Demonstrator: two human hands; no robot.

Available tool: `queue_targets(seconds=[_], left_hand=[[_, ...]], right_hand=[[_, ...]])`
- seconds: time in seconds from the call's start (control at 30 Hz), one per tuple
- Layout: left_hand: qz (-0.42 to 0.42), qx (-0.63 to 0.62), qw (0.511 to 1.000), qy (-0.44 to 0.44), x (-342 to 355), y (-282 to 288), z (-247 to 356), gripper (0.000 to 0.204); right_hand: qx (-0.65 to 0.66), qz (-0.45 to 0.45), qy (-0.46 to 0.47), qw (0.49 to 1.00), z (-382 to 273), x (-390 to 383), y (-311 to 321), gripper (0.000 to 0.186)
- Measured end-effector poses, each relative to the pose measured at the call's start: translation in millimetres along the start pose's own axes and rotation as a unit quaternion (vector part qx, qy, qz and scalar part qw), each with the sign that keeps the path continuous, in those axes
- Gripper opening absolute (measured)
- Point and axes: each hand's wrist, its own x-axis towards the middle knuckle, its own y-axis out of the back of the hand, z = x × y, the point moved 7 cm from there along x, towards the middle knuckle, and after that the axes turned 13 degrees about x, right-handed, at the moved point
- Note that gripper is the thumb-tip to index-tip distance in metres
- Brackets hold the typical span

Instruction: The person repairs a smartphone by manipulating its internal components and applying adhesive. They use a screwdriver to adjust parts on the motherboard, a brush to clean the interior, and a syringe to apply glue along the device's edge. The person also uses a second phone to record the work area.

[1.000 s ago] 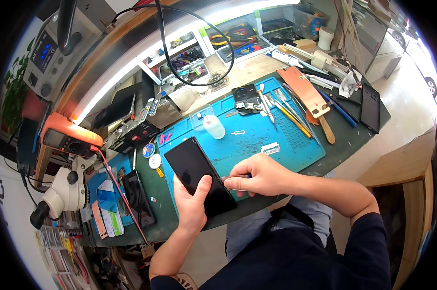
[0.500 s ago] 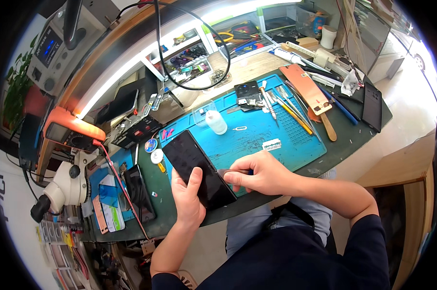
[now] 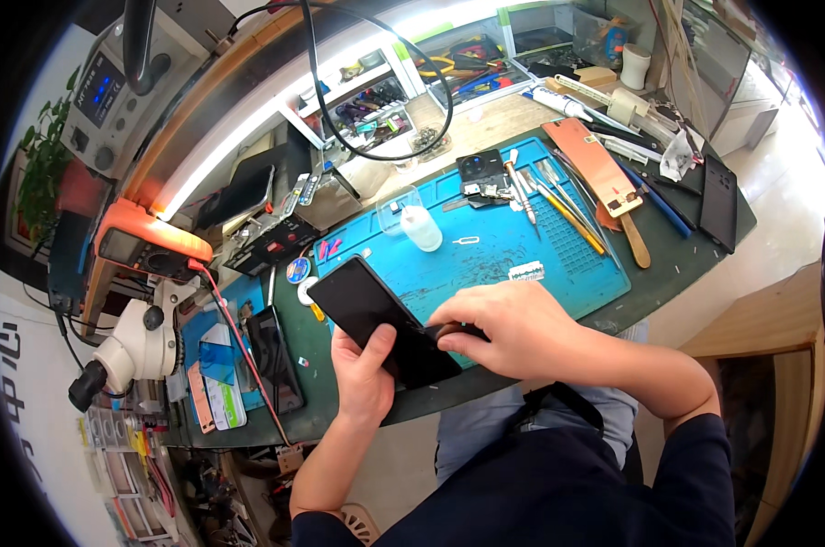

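My left hand [image 3: 365, 378] grips a black smartphone [image 3: 362, 305], its dark glossy face up, the thumb pressed on that face. The phone is tilted above the near edge of the blue mat [image 3: 572, 283]. In my right hand [image 3: 513, 328], the fingers are closed on a dark, slim tool [image 3: 441, 329]. The tool's front end meets the phone's right edge; its exact tip shape is hard to make out. Beyond my hands, a white plastic bottle [image 3: 421, 228], a small metal pin [image 3: 467, 241] and a razor blade [image 3: 526, 272] lie or stand on the mat.
Tweezers and pen-like tools lie around a yellow stick [image 3: 572, 219] at the mat's right. Beside them are an orange-brown phone panel [image 3: 590, 169] and a black phone [image 3: 718, 205]. An orange multimeter [image 3: 152, 239] and white microscope [image 3: 134, 351] stand left. A black cable loop [image 3: 451, 100] hangs overhead.
My right hand and the tool have shifted slightly along the phone's right edge, and the phone's tilt has altered a little. The whole view has moved slightly.
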Motion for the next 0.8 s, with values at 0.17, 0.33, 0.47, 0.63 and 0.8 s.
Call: queue_targets(seconds=[0.17,0.33,0.47,0.63,0.8], left_hand=[[0.071,-0.018,0.996,-0.051,9,-6,29,0.047],[0.134,-0.041,0.985,-0.100,13,12,26,0.042],[0.166,-0.054,0.980,-0.097,8,14,23,0.043],[0.163,-0.068,0.978,-0.108,9,11,21,0.038],[0.166,-0.043,0.978,-0.122,9,11,22,0.040]], right_hand=[[-0.045,0.031,0.056,0.997,-25,-2,-5,0.011],[-0.050,0.055,0.049,0.996,-33,-1,-14,0.012],[0.003,0.099,0.045,0.994,-26,-4,-17,0.013],[0.014,0.079,0.042,0.996,-26,-1,-17,0.014],[-0.016,0.046,0.038,0.998,-32,3,-15,0.017]])
